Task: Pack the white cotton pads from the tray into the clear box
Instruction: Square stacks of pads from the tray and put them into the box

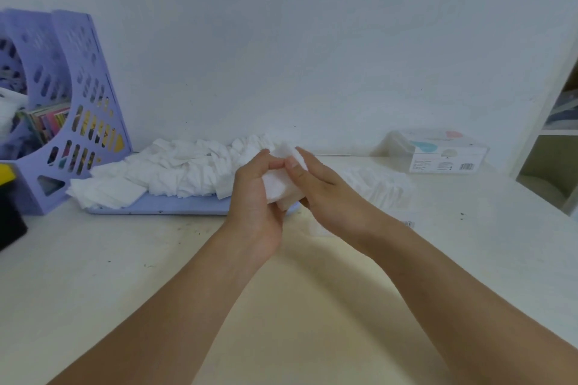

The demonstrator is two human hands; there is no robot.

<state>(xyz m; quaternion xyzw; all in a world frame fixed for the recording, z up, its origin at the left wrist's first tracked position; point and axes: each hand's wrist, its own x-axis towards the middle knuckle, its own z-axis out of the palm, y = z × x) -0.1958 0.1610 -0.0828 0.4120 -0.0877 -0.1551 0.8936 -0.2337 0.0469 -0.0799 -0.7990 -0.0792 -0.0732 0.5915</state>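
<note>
**Hands holding a small stack of cotton pads above the table**

Hands meet at the middle of the view, above the pale table (93,275). The left hand (256,194) has its fingers curled round the near side of a small stack of pads (281,187), thumb up at the top edge. The right hand (322,184) closes on the same stack from the 3 o'clock side, its thumb lying across the top of the pads and its fingers behind them, so both grips are pinching the stack between them. The stack is held clear of the table, just in front of the tray's right end.

The tray (175,208) is a flat lilac one lying at 10 o'clock from the hands, against the wall. A loose heap of white cotton pads (175,172) covers most of it, some spilling over its left edge onto the table.

The clear box (384,184) sits at 3 o'clock from the hands, near them, with a row of pads already standing on edge inside it. Farther off at 2 o'clock, by the wall, lies a clear lidded package (444,151) with a printed label.

A lilac file holder (72,97) stands at the far left, touching the wall, with papers inside. A black and yellow object (7,206) shows at the left edge. A shelf unit (550,147) stands at the right edge.
</note>
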